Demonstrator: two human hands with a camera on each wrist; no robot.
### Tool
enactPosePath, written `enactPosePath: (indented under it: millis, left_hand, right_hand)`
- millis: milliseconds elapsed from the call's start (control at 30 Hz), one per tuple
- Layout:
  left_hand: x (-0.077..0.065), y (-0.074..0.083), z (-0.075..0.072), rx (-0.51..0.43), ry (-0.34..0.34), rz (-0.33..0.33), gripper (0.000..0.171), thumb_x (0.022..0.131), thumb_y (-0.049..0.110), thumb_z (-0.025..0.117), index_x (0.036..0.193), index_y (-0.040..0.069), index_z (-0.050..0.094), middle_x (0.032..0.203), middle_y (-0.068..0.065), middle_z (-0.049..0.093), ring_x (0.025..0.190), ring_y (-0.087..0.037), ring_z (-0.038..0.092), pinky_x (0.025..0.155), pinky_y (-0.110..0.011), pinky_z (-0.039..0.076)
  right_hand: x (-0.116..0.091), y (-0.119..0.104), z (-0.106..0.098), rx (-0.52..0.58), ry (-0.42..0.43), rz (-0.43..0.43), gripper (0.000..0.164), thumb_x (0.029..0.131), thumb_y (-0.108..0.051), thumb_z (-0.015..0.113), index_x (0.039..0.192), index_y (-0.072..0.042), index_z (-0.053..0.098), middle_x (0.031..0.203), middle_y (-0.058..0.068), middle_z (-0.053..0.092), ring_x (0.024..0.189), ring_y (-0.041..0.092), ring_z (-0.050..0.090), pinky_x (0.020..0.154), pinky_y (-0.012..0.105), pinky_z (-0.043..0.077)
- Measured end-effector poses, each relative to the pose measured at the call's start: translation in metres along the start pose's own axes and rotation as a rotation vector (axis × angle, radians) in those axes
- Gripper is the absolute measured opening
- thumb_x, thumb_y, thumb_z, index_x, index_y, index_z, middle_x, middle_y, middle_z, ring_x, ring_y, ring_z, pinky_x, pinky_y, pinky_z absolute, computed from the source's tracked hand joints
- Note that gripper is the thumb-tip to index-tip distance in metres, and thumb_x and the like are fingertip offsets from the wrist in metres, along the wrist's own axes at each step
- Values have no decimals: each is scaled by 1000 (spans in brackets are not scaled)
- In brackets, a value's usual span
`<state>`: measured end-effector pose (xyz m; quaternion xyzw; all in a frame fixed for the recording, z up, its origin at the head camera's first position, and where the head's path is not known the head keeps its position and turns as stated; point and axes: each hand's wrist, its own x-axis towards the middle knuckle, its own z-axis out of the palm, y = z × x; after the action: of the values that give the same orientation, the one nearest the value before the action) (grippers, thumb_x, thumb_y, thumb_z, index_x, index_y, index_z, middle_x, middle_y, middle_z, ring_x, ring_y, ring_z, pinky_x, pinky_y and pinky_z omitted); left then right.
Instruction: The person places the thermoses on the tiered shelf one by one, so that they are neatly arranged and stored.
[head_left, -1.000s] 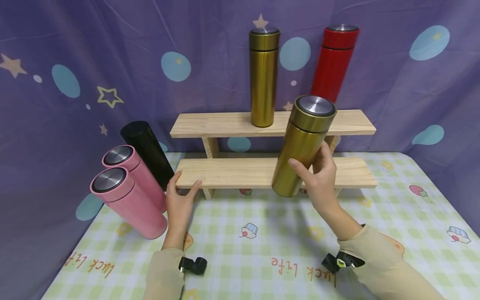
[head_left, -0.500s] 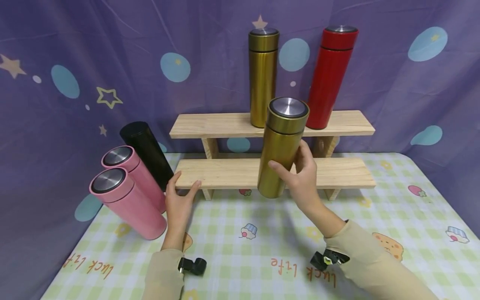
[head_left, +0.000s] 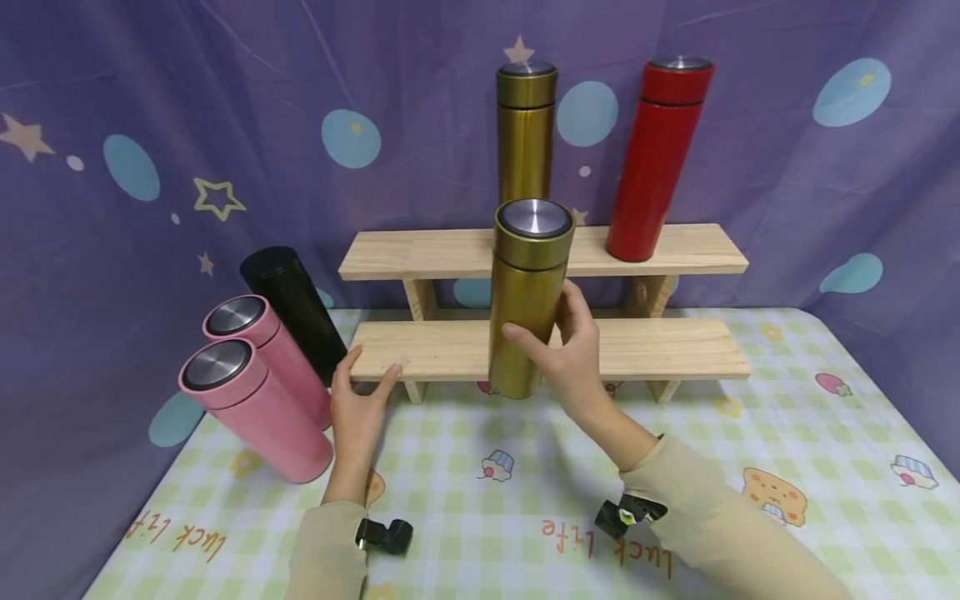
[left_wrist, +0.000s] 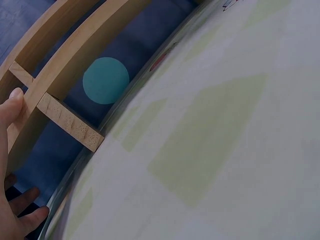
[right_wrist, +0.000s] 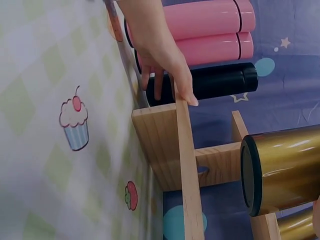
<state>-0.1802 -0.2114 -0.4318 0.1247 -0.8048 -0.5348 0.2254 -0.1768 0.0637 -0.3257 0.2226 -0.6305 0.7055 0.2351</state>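
Note:
My right hand (head_left: 564,360) grips a gold thermos bottle (head_left: 527,287) around its lower body, thumb in front. The bottle is nearly upright with its silver lid up; in the right wrist view its dark base (right_wrist: 251,175) shows above the lower board of the wooden shelf (head_left: 427,348). My left hand (head_left: 358,417) holds the left end of that lower board, its thumb at the front edge; in the left wrist view the thumb (left_wrist: 12,105) touches the wood. Behind the held bottle, a second gold thermos (head_left: 525,137) stands on the upper board (head_left: 427,252), partly hidden.
A red thermos (head_left: 660,162) stands on the upper board's right part. Left of the shelf stand a black thermos (head_left: 294,310) and two pink thermoses (head_left: 273,425), close by my left hand. A checked cloth (head_left: 450,517) covers the table, and a purple curtain (head_left: 435,50) hangs behind.
My right hand has carried the gold thermos leftward along the shelf front, turning it more upright. The red thermos's lower part now shows; the standing gold one is partly covered. My left hand stays put.

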Motion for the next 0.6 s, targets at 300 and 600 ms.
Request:
enactPosePath:
  millis: [300,600]
  left_hand:
    - [1,-1,0,-3,6,-1,77,84,46,78,147,17,45,149,-13,40,137,-30,38,110,-48,32]
    - [1,-1,1,-16,7,3,77,84,45,78,147,16,45,149,-13,40,136,-30,39,109,-48,33]
  right_hand:
    - [8,2,18,-18,1,-20,81,77,-50,79,134,0,50,121,11,58,106,23,57,92,36,46]
    - [15,3,31,-31,-14,-22,70,79,-27,76,138,-4,48,124,8,57,108,22,56,92,39,45]
